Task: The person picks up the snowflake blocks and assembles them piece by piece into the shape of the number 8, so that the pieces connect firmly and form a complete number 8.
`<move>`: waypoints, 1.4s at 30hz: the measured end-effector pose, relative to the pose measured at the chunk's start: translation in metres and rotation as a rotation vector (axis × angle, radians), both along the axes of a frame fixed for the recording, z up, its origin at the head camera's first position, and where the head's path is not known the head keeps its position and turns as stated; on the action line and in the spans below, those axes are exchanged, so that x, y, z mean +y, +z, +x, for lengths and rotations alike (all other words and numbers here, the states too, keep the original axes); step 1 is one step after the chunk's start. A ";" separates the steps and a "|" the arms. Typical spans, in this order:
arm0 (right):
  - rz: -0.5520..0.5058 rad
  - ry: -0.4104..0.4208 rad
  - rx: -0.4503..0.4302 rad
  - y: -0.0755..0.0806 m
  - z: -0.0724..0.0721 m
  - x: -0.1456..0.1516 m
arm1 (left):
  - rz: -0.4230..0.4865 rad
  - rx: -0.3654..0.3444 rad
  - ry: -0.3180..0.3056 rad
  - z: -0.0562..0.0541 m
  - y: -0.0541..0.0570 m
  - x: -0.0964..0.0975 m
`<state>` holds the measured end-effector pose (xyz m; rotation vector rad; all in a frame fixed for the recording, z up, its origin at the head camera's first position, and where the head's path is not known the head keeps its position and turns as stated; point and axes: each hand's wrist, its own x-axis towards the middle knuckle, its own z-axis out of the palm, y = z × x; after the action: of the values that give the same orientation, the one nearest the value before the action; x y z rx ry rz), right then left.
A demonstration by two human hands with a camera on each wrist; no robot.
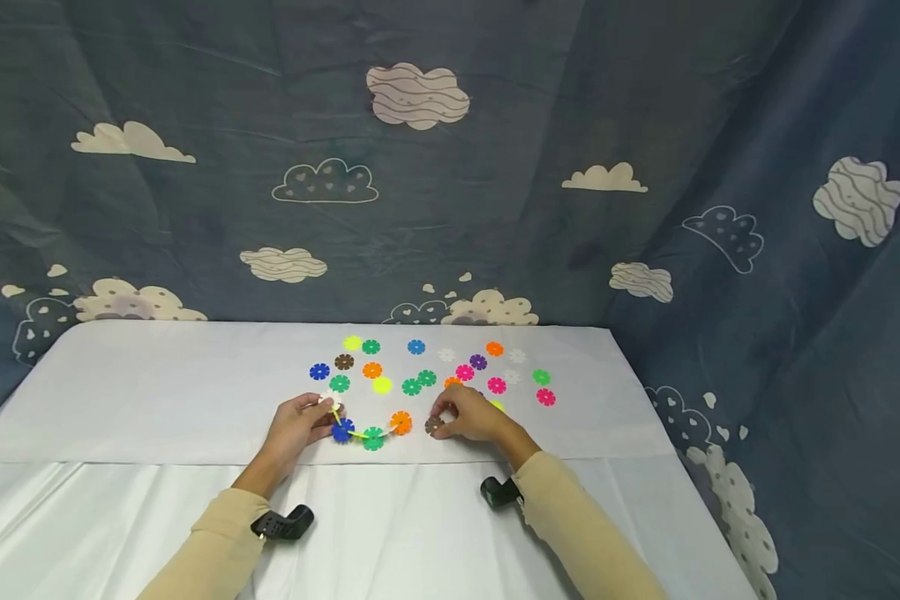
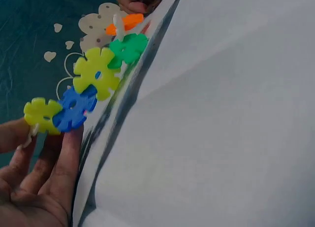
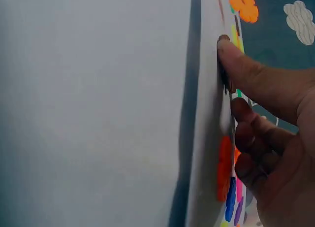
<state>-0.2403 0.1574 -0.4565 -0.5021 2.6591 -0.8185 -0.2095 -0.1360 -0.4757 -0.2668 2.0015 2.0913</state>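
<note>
We count one left hand (image 1: 296,427) pinching one linked-disc chain (image 1: 376,442), one right hand (image 1: 471,413) pinching one brown disc (image 1: 432,426)

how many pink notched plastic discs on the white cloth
3 in the head view: one pink notched plastic disc left of a purple notched plastic disc, another lower right of both, the third farthest right. More may be hidden behind the right hand.

One disc chain (image 1: 373,439), five loose green discs (image 1: 411,387), three pink discs (image 1: 497,385)
</note>
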 end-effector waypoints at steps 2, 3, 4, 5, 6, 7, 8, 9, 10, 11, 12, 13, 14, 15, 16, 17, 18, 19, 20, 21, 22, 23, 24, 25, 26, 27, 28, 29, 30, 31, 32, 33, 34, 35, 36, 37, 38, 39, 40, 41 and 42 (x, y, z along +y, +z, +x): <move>-0.025 0.017 0.002 0.000 -0.001 -0.001 | 0.008 0.012 -0.017 0.000 0.000 -0.002; -0.041 0.029 0.000 0.000 -0.001 -0.002 | 0.013 0.018 -0.030 0.000 -0.001 -0.003; -0.060 0.037 -0.005 0.000 -0.003 -0.002 | 0.019 0.024 -0.044 0.000 -0.002 -0.004; -0.087 0.045 -0.008 0.000 -0.004 -0.003 | 0.023 0.028 -0.053 0.000 -0.002 -0.005; -0.120 0.049 -0.015 0.000 -0.006 -0.003 | 0.029 0.026 -0.056 0.000 -0.002 -0.005; -0.162 0.048 -0.024 0.000 -0.008 -0.004 | 0.035 0.023 -0.055 -0.001 -0.003 -0.006; -0.204 0.043 -0.028 0.000 -0.010 -0.004 | 0.040 0.021 -0.057 -0.001 -0.003 -0.006; -0.250 0.036 -0.033 0.001 -0.011 -0.006 | 0.042 0.017 -0.056 -0.001 -0.003 -0.006; -0.302 0.032 -0.034 0.001 -0.013 -0.007 | 0.046 0.013 -0.055 -0.001 -0.004 -0.005; -0.345 0.024 -0.036 0.002 -0.015 -0.009 | 0.048 0.008 -0.054 -0.002 -0.004 -0.005; -0.379 0.013 -0.041 0.004 -0.016 -0.013 | 0.051 0.008 -0.056 -0.002 -0.004 -0.004; -0.409 0.008 -0.046 0.006 -0.017 -0.018 | 0.051 0.005 -0.052 -0.002 -0.005 -0.004; -0.429 0.008 -0.048 0.008 -0.019 -0.023 | 0.050 0.004 -0.051 -0.002 -0.005 -0.004; -0.445 0.010 -0.047 0.010 -0.021 -0.030 | 0.048 0.003 -0.049 -0.002 -0.006 -0.003; -0.465 0.013 -0.051 0.012 -0.023 -0.037 | 0.046 0.004 -0.047 -0.002 -0.006 -0.003; -0.475 0.018 -0.056 0.015 -0.025 -0.045 | 0.045 0.006 -0.041 -0.002 -0.006 -0.003; -0.489 0.029 -0.063 0.017 -0.027 -0.052 | 0.049 0.011 -0.037 -0.003 -0.006 -0.003; -0.502 0.046 -0.068 0.019 -0.030 -0.060 | 0.049 0.010 -0.028 -0.003 -0.006 -0.003; -0.512 0.065 -0.072 0.020 -0.033 -0.068 | 0.053 0.013 -0.026 -0.003 -0.006 -0.003; -0.514 0.083 -0.073 0.022 -0.035 -0.075 | 0.059 0.016 -0.026 -0.003 -0.006 -0.003; -0.516 0.103 -0.075 0.023 -0.038 -0.081 | 0.061 0.019 -0.027 -0.004 -0.006 -0.003; -0.503 0.123 -0.067 0.023 -0.040 -0.087 | 0.066 0.021 -0.028 -0.004 -0.006 -0.003; -0.487 0.141 -0.060 0.024 -0.043 -0.093 | 0.073 0.025 -0.027 -0.004 -0.007 -0.003; -0.468 0.159 -0.047 0.024 -0.045 -0.097 | 0.076 0.026 -0.026 -0.004 -0.007 -0.003; -0.450 0.175 -0.036 0.025 -0.047 -0.102 | 0.080 0.029 -0.025 -0.004 -0.007 -0.003; -0.427 0.189 -0.021 0.025 -0.049 -0.106 | 0.083 0.032 -0.023 -0.004 -0.007 -0.003; -0.407 0.201 -0.008 0.026 -0.051 -0.108 | 0.083 0.035 -0.020 -0.004 -0.007 -0.002; -0.386 0.210 0.000 0.026 -0.053 -0.111 | 0.084 0.037 -0.017 -0.004 -0.007 -0.001; -0.373 0.219 0.005 0.026 -0.055 -0.112 | 0.084 0.039 -0.013 -0.005 -0.008 -0.001; -0.359 0.226 0.009 0.026 -0.056 -0.114 | 0.077 0.036 -0.009 -0.005 -0.007 0.000; -0.348 0.232 0.011 0.026 -0.057 -0.115 | 0.069 0.032 -0.002 -0.005 -0.007 0.001; -0.339 0.237 0.012 0.026 -0.058 -0.115 | 0.059 0.028 0.002 -0.004 -0.007 0.001; -0.333 0.245 0.012 0.025 -0.059 -0.116 | 0.049 0.025 0.007 -0.004 -0.007 0.001; -0.329 0.254 0.014 0.025 -0.060 -0.117 | 0.040 0.021 0.012 -0.004 -0.007 0.002; -0.326 0.264 0.018 0.024 -0.061 -0.117 | 0.034 0.017 0.022 -0.004 -0.007 0.002; -0.323 0.274 0.026 0.024 -0.062 -0.118 | 0.028 0.017 0.031 -0.004 -0.007 0.002; -0.324 0.284 0.033 0.024 -0.062 -0.118 | 0.028 0.018 0.039 -0.004 -0.007 0.003; -0.324 0.292 0.041 0.024 -0.063 -0.119 | 0.030 0.023 0.044 -0.004 -0.007 0.003; -0.323 0.300 0.050 0.024 -0.063 -0.120 | 0.035 0.028 0.053 -0.003 -0.007 0.003; -0.322 0.303 0.058 0.024 -0.063 -0.121 | 0.039 0.032 0.063 -0.003 -0.008 0.004; -0.324 0.307 0.067 0.025 -0.063 -0.122 | 0.042 0.037 0.072 -0.003 -0.008 0.004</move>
<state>-0.3031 0.0349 -0.4313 -1.0042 2.4248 -1.1519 -0.2127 -0.1320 -0.4839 -0.2991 1.9951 2.1946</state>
